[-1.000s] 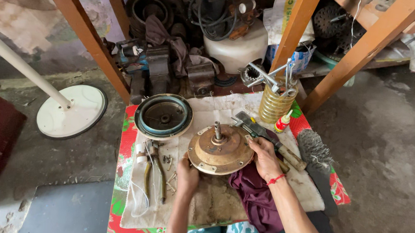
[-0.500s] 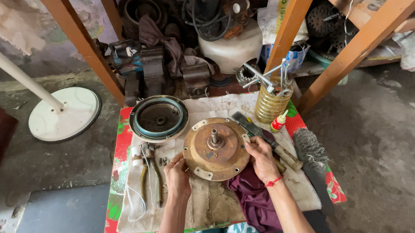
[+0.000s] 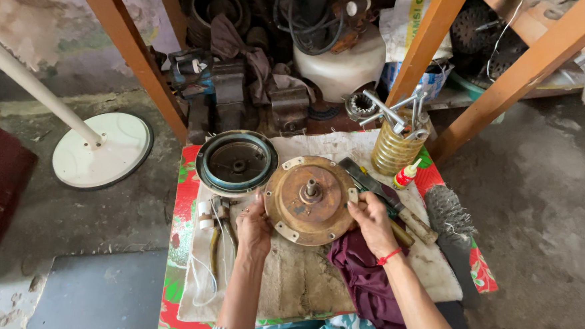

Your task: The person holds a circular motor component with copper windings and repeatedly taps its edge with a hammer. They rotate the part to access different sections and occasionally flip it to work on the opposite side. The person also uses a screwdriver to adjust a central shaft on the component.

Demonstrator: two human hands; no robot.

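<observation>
A rusty round motor disc [image 3: 310, 200] with a short centre shaft [image 3: 310, 187] lies flat on a stained cloth [image 3: 300, 278] spread over a small table with a red flowered cover [image 3: 182, 199]. The left hand [image 3: 255, 224] grips the disc's left rim, fingers curled onto the edge; the right hand [image 3: 372, 219] pinches the right rim near a pale mounting tab [image 3: 353, 196], so both hands are closed on the disc from opposite sides. Just behind and to the left, touching or nearly touching the disc, sits a dark round housing with a blue-green rim [image 3: 237, 162]. Pliers [image 3: 217, 230] lie beside the left hand; a maroon rag [image 3: 360, 275] lies under the right wrist; a wide-bladed scraper [image 3: 378, 192] and a wire brush [image 3: 446, 216] lie to the right, with a yellow coiled holder full of tools [image 3: 394, 150] behind. Handling judgement: the disc looks heavy and rough-edged, so an even grip on both rims, keeping it level and the shaft upright, would serve best, with fingers clear of the tabs.
</observation>
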